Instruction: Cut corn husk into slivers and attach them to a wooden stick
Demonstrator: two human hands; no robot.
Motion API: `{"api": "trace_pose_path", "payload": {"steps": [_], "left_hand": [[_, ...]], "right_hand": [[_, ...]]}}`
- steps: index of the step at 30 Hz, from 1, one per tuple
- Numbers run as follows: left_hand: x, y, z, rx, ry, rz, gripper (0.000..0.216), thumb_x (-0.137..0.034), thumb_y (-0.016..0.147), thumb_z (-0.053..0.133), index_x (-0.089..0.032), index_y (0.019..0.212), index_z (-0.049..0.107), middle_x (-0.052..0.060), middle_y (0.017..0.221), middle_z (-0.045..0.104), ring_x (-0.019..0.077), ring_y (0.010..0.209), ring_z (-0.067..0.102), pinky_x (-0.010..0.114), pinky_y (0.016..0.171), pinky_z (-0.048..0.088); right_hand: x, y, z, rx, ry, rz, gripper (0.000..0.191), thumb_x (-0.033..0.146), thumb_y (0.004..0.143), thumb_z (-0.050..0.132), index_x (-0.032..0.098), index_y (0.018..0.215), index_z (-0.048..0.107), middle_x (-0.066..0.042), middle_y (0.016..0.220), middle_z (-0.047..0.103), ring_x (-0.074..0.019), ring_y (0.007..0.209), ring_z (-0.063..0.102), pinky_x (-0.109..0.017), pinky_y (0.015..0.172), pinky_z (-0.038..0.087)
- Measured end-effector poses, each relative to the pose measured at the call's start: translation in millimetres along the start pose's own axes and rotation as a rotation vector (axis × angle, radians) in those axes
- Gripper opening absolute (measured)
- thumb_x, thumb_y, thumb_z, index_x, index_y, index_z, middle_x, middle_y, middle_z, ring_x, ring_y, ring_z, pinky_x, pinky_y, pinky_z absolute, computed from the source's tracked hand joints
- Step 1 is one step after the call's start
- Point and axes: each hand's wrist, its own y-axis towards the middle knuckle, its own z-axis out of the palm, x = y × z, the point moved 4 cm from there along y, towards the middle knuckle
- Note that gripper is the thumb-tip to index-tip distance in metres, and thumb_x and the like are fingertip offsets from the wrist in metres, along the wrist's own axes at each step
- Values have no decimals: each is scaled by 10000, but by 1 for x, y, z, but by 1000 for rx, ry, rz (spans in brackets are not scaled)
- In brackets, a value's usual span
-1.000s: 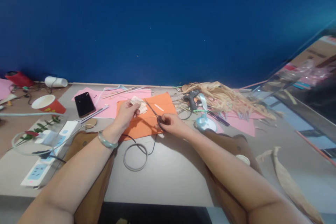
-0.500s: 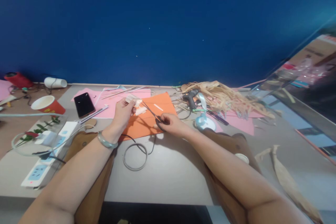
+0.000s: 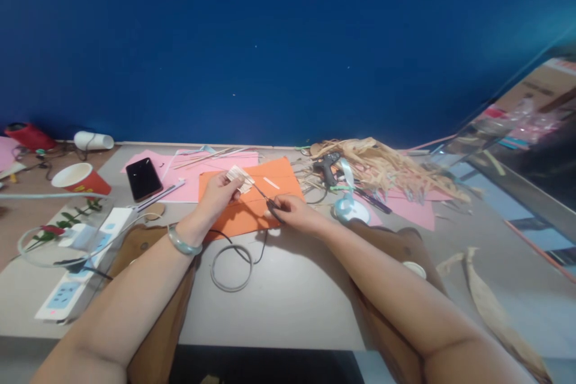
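Between thumb and fingers, my left hand (image 3: 219,192) pinches a small pale piece with fine lines (image 3: 240,179), possibly paper or husk. My right hand (image 3: 292,211) is closed round the dark handles of a pair of scissors (image 3: 272,204), whose blades reach up and left to the pale piece. Whether the blades touch it or only lie beside it, I cannot tell. Under both hands lies an orange sheet (image 3: 238,220), with a thin pale strip (image 3: 270,183) on it.
A glue gun (image 3: 328,169) and a heap of dried husk strips (image 3: 382,162) lie to the right, near a ribbon roll (image 3: 351,210). On the left are a phone (image 3: 144,179), a paper cup (image 3: 81,180) and a power strip (image 3: 85,270). A cable loop (image 3: 232,291) lies in front.
The pale piece in my left hand has turned and shifted slightly right, showing more of its flat face. The scissor blades look closer together. My right hand has barely moved.
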Motion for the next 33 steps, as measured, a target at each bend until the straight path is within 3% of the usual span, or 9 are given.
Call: {"api": "trace_pose_path", "payload": {"steps": [33], "left_hand": [[-2, -4, 5, 80, -1, -188, 179, -293, 684, 642, -122, 707, 594, -27, 488, 500, 46, 399, 405, 172, 391, 251]], "right_hand": [[-4, 0, -1, 53, 12, -27, 403, 458, 784, 552, 189, 601, 315, 60, 564, 327, -74, 526, 306, -217, 502, 229]]}}
